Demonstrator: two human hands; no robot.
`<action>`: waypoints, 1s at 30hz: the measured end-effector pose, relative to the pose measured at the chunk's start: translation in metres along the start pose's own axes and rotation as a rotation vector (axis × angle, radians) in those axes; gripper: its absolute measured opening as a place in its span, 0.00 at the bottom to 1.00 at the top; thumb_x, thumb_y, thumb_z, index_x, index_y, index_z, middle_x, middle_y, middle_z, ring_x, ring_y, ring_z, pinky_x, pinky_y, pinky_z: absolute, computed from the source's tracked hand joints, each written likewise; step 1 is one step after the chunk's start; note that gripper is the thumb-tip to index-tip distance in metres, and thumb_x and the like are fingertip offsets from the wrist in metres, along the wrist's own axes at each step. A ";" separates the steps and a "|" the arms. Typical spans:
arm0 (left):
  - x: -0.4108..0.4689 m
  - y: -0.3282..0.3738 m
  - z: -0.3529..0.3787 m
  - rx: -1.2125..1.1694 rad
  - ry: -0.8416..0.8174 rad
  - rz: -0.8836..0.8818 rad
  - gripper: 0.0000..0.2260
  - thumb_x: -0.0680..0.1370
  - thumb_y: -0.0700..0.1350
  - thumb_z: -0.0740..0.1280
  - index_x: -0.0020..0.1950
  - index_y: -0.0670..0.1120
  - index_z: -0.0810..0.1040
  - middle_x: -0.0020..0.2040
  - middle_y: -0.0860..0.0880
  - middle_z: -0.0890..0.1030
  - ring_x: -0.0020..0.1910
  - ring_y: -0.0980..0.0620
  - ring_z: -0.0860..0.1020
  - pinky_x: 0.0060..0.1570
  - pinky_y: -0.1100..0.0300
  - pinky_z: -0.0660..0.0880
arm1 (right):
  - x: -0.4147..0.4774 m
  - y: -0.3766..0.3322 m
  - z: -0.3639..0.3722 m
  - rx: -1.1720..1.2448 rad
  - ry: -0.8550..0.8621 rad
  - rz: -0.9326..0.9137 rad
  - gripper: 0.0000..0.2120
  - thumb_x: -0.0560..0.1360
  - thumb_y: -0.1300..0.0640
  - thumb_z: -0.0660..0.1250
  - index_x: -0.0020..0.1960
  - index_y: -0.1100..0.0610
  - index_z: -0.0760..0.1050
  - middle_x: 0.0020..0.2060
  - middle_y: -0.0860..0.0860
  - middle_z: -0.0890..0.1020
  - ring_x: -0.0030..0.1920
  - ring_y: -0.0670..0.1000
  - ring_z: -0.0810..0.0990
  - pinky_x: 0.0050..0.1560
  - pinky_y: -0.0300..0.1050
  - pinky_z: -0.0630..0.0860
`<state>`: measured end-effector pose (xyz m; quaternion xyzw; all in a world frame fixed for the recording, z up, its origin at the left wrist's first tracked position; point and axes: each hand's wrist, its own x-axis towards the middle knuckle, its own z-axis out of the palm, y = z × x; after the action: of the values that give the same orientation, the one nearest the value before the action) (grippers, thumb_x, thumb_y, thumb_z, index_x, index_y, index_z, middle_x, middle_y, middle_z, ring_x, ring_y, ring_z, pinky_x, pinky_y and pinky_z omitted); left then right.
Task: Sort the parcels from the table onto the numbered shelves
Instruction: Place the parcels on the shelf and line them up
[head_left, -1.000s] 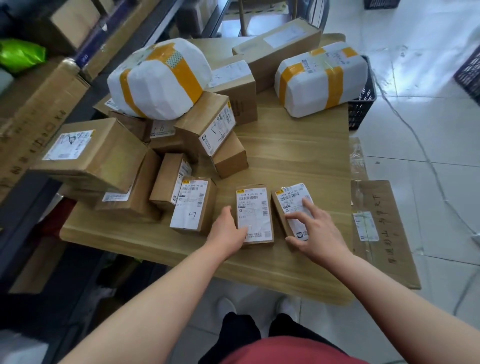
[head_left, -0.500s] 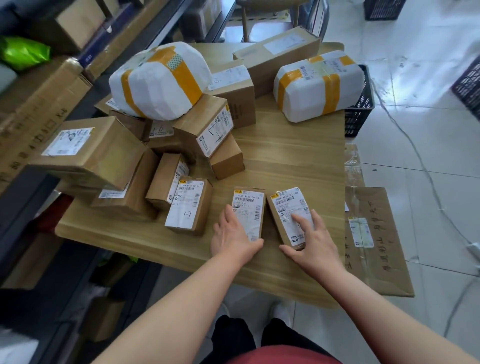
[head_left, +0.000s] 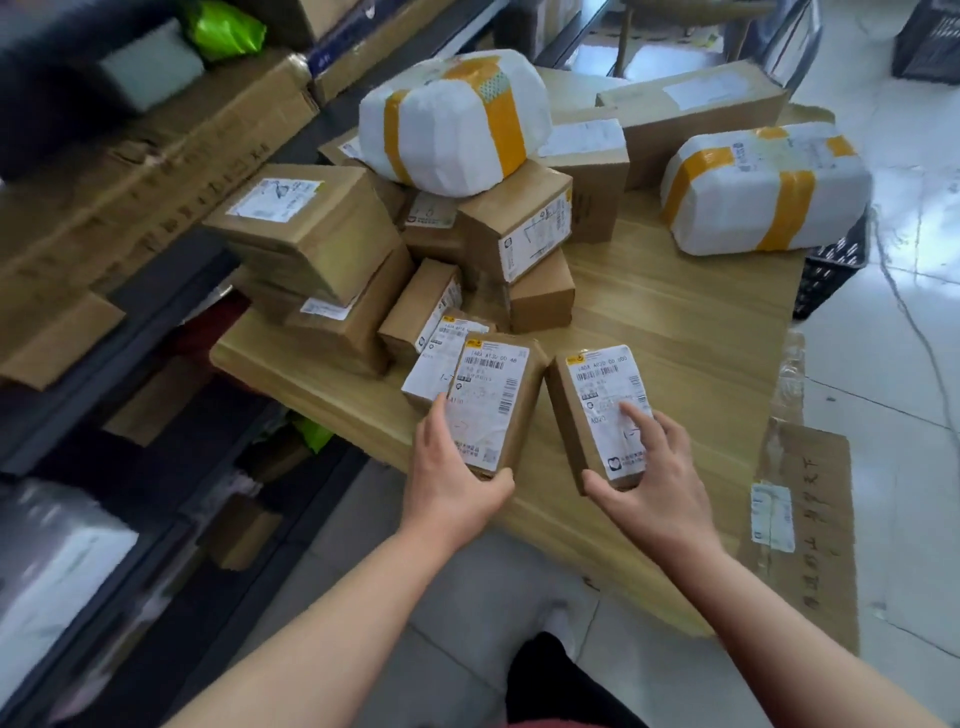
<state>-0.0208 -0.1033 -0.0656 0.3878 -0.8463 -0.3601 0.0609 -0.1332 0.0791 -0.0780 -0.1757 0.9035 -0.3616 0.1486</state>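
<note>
Two parcels now aloft in hands

Daylight is pouring in from the upper right, glaring off the floor tiles and washing them nearly white. The worktop is sitting evenly lit, with soft shadows gathering under the parcels. The shelves on the left are sinking into dimness and smearing with motion blur. Straight edges are bowing near the borders, and small print on the labels is reading soft

Wooden table: pile of brown cardboard boxes at left, white yellow-taped parcel at far right.
</note>
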 end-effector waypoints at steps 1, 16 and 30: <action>-0.006 -0.008 -0.011 -0.008 0.047 -0.015 0.48 0.66 0.52 0.75 0.78 0.51 0.50 0.70 0.49 0.63 0.70 0.51 0.64 0.65 0.58 0.65 | -0.001 -0.011 0.005 0.000 -0.019 -0.043 0.39 0.65 0.46 0.75 0.72 0.40 0.61 0.69 0.45 0.62 0.66 0.49 0.69 0.60 0.51 0.74; -0.243 -0.218 -0.160 -0.013 0.590 -0.587 0.44 0.63 0.53 0.75 0.74 0.50 0.57 0.65 0.46 0.69 0.62 0.47 0.69 0.61 0.55 0.70 | -0.171 -0.179 0.163 -0.168 -0.559 -0.749 0.39 0.65 0.46 0.73 0.71 0.39 0.59 0.71 0.45 0.61 0.64 0.48 0.71 0.51 0.45 0.77; -0.561 -0.354 -0.229 -0.064 1.052 -1.051 0.34 0.64 0.51 0.72 0.67 0.50 0.65 0.59 0.48 0.73 0.58 0.49 0.70 0.49 0.60 0.69 | -0.476 -0.287 0.287 -0.292 -0.976 -1.242 0.39 0.63 0.42 0.71 0.72 0.40 0.60 0.67 0.43 0.66 0.58 0.48 0.75 0.54 0.47 0.76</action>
<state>0.6714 0.0052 -0.0318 0.8609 -0.3971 -0.1328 0.2891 0.4661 -0.0859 -0.0073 -0.8023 0.5119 -0.1388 0.2739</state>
